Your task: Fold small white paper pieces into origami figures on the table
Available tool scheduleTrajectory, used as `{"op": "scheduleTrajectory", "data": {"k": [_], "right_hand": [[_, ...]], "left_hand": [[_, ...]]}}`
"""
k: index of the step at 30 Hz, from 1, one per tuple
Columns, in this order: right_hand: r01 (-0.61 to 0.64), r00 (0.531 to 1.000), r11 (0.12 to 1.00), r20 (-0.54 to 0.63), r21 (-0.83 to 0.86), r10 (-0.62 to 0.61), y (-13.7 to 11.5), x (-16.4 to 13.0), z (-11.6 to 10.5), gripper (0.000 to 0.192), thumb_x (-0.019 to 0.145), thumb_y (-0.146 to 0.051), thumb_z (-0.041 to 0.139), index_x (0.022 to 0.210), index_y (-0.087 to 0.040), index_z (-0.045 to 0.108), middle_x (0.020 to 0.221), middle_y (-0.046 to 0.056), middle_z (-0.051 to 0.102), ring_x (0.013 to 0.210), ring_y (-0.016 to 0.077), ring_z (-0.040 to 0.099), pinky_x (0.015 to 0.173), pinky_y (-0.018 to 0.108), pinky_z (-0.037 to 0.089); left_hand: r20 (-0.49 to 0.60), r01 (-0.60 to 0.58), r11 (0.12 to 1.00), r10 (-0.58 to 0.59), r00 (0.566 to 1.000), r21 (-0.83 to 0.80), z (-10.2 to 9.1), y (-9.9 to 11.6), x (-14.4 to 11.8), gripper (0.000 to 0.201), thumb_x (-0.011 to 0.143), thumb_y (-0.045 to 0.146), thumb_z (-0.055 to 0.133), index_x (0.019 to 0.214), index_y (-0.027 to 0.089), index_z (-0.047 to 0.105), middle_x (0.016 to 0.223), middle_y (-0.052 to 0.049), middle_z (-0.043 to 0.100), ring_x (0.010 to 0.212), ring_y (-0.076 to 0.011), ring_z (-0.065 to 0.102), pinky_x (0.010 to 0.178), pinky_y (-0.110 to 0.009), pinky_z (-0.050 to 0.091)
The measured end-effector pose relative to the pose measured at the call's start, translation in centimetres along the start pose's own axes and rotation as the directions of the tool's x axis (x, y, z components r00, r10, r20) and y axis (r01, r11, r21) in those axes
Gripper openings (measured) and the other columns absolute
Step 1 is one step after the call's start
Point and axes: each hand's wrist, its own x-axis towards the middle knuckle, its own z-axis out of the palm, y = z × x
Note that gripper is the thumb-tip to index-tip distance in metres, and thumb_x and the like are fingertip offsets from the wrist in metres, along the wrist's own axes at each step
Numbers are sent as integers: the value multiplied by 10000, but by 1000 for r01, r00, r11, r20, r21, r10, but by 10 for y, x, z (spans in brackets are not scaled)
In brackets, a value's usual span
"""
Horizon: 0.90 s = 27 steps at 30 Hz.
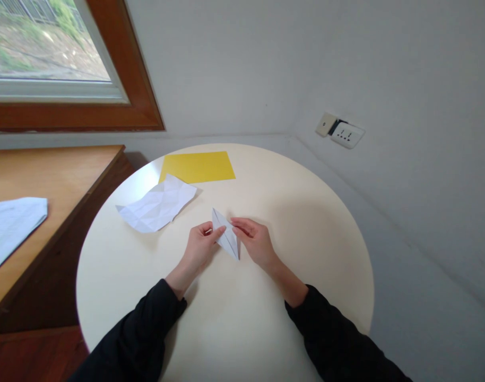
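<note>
A small folded white paper [228, 242], diamond-shaped with a crease down its length, is held just above the round table. My left hand [200, 245] grips its left side, with the thumb lying on top of the paper. At the paper's right corner, my right hand [257, 241] pinches the edge between thumb and fingers. The underside of the folded paper is hidden. Beyond my left hand lies a creased, unfolded white sheet [158, 204], its corners lifting off the table. It partly overlaps a flat yellow sheet [198, 166].
The round cream table [242, 329] stands near the wall. To the left is a wooden desk [87, 172] with a folded white cloth or paper [14, 225] on it. A window with a brown frame [127, 53] is above. A wall socket [347, 135] is at the right.
</note>
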Motion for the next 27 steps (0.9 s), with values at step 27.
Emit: {"op": "scheduleTrajectory", "data": {"k": [27], "right_hand": [[240,961,880,-30,-411,-276,-4,-3,-1,100,718,-239,646,805,-192,632,738,14,587,644,132,530,610,271,454]], "left_hand": [[46,87,979,-80,996,-183,2,4,0,278,516,273,806,693,102,677,634,-36,670,601,-117,588,604,-225,460]]}}
